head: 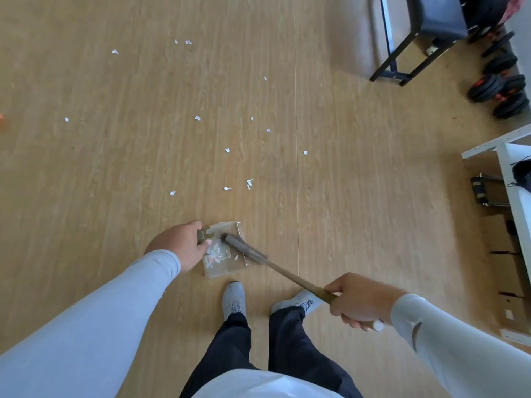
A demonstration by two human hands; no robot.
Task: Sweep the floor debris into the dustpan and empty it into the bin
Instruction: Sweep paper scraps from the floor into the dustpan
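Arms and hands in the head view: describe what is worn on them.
Both arms wear long, close-fitting, pale grey-blue sleeves to the wrist: left sleeve, right sleeve. The right sleeve shows a small dark mark near the forearm. The left hand and right hand are bare, no gloves.

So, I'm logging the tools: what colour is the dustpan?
Clear, see-through plastic dustpan with a gold-coloured front strip; the head view, the only one, shows it.

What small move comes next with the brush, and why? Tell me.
Probably lift the brush from the dustpan lip and reach out to the nearest paper scraps, then drag them in. The right hand grips the brush; the left hand holds the dustpan, which already has scraps inside.
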